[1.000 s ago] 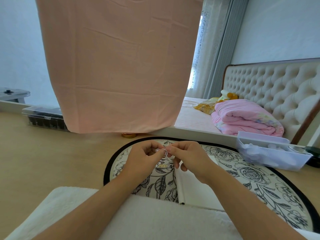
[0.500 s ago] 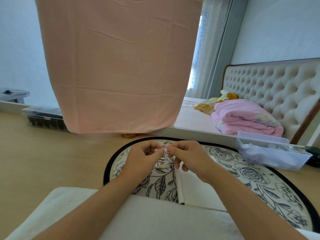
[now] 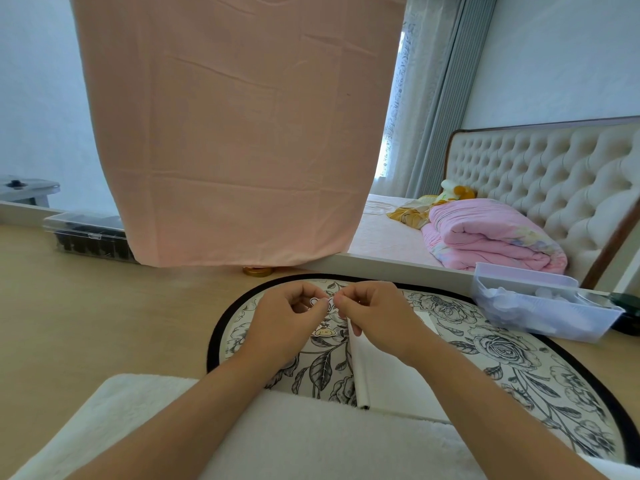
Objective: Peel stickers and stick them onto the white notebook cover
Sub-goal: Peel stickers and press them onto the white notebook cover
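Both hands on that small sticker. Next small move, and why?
Likely peel the backing off by pulling apart: the left hand and right hand both pinch the small sticker above the floral mat. The white notebook lies just below, ready for it.

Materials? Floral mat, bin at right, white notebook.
Floral mat: probably printed fabric or vinyl, matte, black bound edge. Bin: translucent plastic, contents show through its wall. White notebook: likely card or paper cover, matte, no glare.
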Demonstrator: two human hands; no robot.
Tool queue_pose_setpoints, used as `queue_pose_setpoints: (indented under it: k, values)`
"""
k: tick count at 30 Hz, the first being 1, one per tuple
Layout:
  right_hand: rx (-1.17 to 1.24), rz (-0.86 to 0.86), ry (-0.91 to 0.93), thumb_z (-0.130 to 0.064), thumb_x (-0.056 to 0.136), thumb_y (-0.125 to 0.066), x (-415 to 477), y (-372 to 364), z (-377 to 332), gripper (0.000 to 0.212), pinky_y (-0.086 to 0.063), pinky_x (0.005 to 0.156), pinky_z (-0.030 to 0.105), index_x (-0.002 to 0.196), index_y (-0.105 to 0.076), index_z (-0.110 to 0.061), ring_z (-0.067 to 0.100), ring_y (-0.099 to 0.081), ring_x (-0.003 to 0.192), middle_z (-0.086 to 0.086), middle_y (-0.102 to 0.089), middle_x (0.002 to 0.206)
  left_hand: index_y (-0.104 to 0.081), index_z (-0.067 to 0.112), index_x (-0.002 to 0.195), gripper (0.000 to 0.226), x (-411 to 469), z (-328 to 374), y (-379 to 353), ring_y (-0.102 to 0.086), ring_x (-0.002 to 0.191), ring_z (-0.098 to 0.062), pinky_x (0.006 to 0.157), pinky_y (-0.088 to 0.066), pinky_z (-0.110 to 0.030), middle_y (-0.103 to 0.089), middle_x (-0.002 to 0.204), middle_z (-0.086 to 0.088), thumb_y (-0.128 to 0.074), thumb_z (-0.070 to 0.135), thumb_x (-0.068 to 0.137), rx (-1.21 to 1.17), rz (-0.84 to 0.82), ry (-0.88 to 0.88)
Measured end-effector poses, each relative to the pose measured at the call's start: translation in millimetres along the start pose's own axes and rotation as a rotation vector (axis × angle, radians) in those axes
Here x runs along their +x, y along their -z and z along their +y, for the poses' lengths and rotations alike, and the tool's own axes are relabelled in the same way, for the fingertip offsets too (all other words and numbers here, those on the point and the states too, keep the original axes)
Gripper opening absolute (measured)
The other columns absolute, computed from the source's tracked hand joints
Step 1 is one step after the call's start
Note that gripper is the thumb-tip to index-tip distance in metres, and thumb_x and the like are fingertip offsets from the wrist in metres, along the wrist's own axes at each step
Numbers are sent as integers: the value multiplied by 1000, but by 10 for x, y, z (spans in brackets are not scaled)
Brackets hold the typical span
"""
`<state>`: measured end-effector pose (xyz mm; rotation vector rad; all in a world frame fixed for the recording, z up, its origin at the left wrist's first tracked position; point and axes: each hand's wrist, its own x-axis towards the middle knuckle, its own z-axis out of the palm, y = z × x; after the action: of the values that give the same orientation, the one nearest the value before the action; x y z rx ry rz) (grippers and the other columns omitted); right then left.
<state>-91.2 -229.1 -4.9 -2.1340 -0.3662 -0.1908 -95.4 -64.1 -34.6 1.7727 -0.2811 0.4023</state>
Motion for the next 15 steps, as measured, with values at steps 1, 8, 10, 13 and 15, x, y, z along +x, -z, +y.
queue_pose_setpoints:
  k: [1,8,10,13,15]
  values:
    - [10,3,5,-20,98,-62,-4,-12,-9,23,-41,53,12,81,-72,-9,4,-48,47,-15,-57,50,-73,22,79,13,1,-3,-2,-45,48,0,49,-38,-11,-60,57,7,-72,12,87,-3,3,-1]
    - [95,25,0,-19,102,-57,-17,-52,-56,31,-40,50,11,73,-68,-18,6,-49,46,-15,-60,57,-73,22,83,6,31,-15,0,-51,51,-3,48,-43,-17,-71,74,-12,-74,17,86,-54,52,20]
    - [88,33,-11,-20,102,-57,-26,-55,-56,30,-39,50,11,75,-69,-16,6,-48,45,-14,-59,54,-73,21,83,6,31,-15,-2,-50,51,-3,48,-43,-17,-71,76,-14,-73,17,86,-60,52,23]
    - [54,32,-11,-20,100,-57,-24,-58,-57,26,-40,51,13,80,-71,-10,6,-46,48,-10,-56,54,-74,23,82,8,24,-21,-1,-49,51,-1,49,-42,-15,-71,74,-12,-73,16,86,-51,43,17]
    - [-32,35,40,-19,98,-57,-11,-63,-49,26,-40,55,19,79,-70,-8,7,-43,51,-6,-52,55,-74,24,81,10,15,-26,-7,-49,52,-1,51,-42,-14,-71,72,-8,-73,15,86,-41,34,-3]
